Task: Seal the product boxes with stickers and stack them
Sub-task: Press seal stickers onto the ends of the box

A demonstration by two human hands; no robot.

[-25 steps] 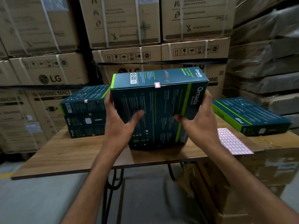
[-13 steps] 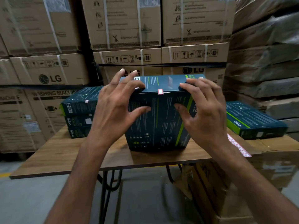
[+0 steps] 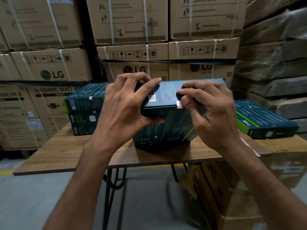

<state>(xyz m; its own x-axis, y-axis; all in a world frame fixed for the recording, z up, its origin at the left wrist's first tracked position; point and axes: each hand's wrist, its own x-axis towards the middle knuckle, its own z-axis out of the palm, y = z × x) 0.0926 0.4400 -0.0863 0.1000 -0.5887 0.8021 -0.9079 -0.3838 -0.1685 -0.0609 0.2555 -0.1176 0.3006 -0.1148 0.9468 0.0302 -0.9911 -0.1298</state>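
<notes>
A dark teal product box [image 3: 167, 128] stands on edge in the middle of the wooden table [image 3: 69, 153]. A small red-and-white sticker [image 3: 178, 103] sits on its top front edge. My left hand [image 3: 126, 110] grips the box's top left corner, fingers over the top and thumb on the front face. My right hand [image 3: 209, 113] curls over the top right, its thumb pressing beside the sticker. A stack of three similar boxes [image 3: 84, 110] stands behind on the left. One more box [image 3: 264, 120] lies flat on the right.
A sheet of red stickers [image 3: 249, 146] lies at the table's right edge, mostly hidden by my right wrist. Large cardboard cartons [image 3: 132, 52] are stacked behind the table and a carton [image 3: 232, 188] stands below on the right. Wrapped goods [image 3: 274, 63] rise at the right.
Both hands moved from the box's sides up onto its top edge. My right thumb has come down next to the sticker, and the box has tipped slightly toward me.
</notes>
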